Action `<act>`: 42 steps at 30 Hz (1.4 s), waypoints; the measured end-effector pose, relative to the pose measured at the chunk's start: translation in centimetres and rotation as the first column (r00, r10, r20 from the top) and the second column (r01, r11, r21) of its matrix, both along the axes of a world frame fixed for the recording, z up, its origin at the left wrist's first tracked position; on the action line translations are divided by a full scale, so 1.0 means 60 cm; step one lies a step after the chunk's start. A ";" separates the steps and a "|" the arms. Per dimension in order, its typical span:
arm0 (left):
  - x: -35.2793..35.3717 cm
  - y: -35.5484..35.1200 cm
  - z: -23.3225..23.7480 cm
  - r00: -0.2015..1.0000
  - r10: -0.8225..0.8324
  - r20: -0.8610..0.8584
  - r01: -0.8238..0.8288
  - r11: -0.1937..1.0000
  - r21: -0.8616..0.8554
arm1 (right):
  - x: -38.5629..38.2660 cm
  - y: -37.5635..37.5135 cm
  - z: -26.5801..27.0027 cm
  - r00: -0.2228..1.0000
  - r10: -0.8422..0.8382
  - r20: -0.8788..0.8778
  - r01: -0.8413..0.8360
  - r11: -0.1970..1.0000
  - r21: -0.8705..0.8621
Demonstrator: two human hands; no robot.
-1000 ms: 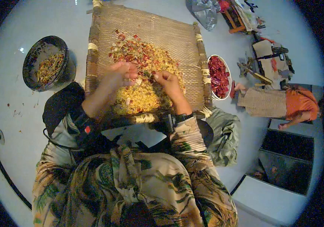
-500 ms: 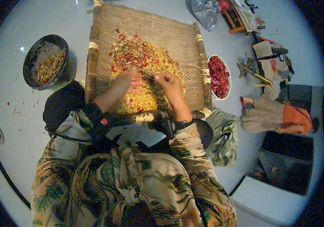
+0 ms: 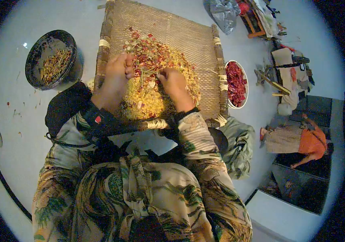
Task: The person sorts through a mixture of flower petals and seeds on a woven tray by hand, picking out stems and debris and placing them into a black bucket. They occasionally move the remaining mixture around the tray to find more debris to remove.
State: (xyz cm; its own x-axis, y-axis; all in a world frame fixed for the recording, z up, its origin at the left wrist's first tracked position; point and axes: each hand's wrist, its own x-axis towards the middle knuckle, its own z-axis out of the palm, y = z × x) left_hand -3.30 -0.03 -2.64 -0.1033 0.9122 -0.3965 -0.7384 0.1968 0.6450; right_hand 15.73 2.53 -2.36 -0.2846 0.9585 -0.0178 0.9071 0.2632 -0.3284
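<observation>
A heap of yellow seeds mixed with dried red chilli pieces and pale stems lies on a woven tray with a wooden frame. Over the heap's left side is my left hand, its fingers curled in; whatever they may hold is hidden. My right hand is at the middle of the heap, thumb and forefinger pinched on a thin stem.
A black bucket with stems in it stands on the floor to the left. To the right is a white tub of dried red chillies. A person in an orange top bends by dark units at the far right. A grey plastic bag lies at the top.
My hands have moved apart: the left went up and left, while the right stayed near the middle, its fingers turning toward the heap. The person at the right has bent over and reached out.
</observation>
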 end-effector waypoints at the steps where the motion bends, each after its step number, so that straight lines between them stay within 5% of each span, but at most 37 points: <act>1: -0.005 0.001 0.010 1.000 0.022 -0.004 -0.022 0.999 0.026 | 0.003 0.005 -0.010 1.000 0.011 0.026 -0.011 1.000 0.010; 4: -0.010 0.001 0.023 0.998 0.063 -0.006 -0.063 0.998 0.023 | 0.019 0.022 -0.040 1.000 0.018 0.013 -0.019 0.998 0.055; 7: -0.011 -0.003 0.019 1.000 0.012 -0.024 -0.009 0.993 0.116 | 0.031 0.029 -0.016 0.979 -0.201 -0.023 0.200 0.979 -0.024; 8: -0.009 -0.002 0.019 1.000 0.027 -0.010 -0.026 0.995 0.096 | 0.036 0.032 -0.013 0.975 -0.160 -0.155 0.158 0.987 -0.026; 11: -0.007 0.001 0.024 0.998 0.055 0.027 -0.057 0.996 0.066 | 0.003 0.027 0.023 0.979 -0.099 -0.176 0.092 0.995 -0.047; 17: -0.013 0.001 0.038 0.998 0.059 -0.008 -0.058 0.998 0.034 | -0.059 0.018 0.012 0.932 0.362 -0.034 -0.357 0.929 0.097; 18: -0.013 0.001 0.039 0.998 0.053 -0.025 -0.052 0.998 0.031 | -0.063 0.021 -0.002 0.925 0.339 0.172 -0.354 0.933 0.066; 20: -0.011 0.001 0.038 0.998 0.045 -0.034 -0.044 0.999 0.020 | -0.056 0.028 -0.033 0.928 0.330 0.172 -0.353 0.926 0.131; 24: -0.012 -0.001 0.040 0.998 0.044 -0.045 -0.044 0.999 0.011 | -0.051 0.027 -0.002 0.991 0.137 0.010 -0.137 0.991 0.012; 26: -0.010 -0.001 0.038 0.998 0.038 -0.051 -0.037 0.999 0.028 | -0.019 0.044 -0.020 0.968 -0.023 -0.251 -0.003 0.995 -0.100; 27: -0.007 0.001 0.029 0.999 0.032 -0.043 -0.030 0.999 0.044 | 0.002 0.058 -0.042 0.924 -0.113 -0.366 0.055 0.985 -0.165; 28: -0.004 0.002 0.020 0.999 0.026 -0.037 -0.023 0.998 0.061 | 0.011 0.067 -0.055 0.699 -0.175 -0.694 -0.040 0.959 -0.282; 31: 0.009 0.003 0.002 0.997 -0.045 -0.058 0.047 0.998 0.030 | 0.013 0.046 -0.001 0.498 -0.485 -0.719 -0.045 0.813 -0.580; 32: 0.015 0.003 -0.002 0.996 -0.070 -0.054 0.070 0.997 0.012 | 0.015 0.042 0.010 0.445 -0.504 -0.740 -0.171 0.764 -0.623; 35: 0.028 0.002 -0.010 0.988 -0.147 -0.047 0.146 0.989 -0.019 | -0.013 0.018 0.053 0.306 -0.656 -0.689 -0.140 0.685 -0.715; 38: 0.034 -0.003 -0.027 0.971 -0.222 -0.082 0.225 0.974 0.020 | -0.010 0.015 0.055 0.240 -0.650 -0.721 -0.246 0.678 -0.693; 42: 0.046 -0.001 -0.026 0.960 -0.277 0.049 0.280 0.957 -0.074 | -0.012 0.012 0.065 0.322 -0.566 -0.759 -0.250 0.723 -0.645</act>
State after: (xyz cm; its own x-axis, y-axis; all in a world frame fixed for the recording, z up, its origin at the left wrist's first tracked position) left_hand -0.56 -0.11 -4.20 0.1666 0.8681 -0.4676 -0.6706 0.4474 0.5917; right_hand 15.01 3.26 1.54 -0.3473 0.8465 -0.4035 -0.0736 -0.4536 -0.8882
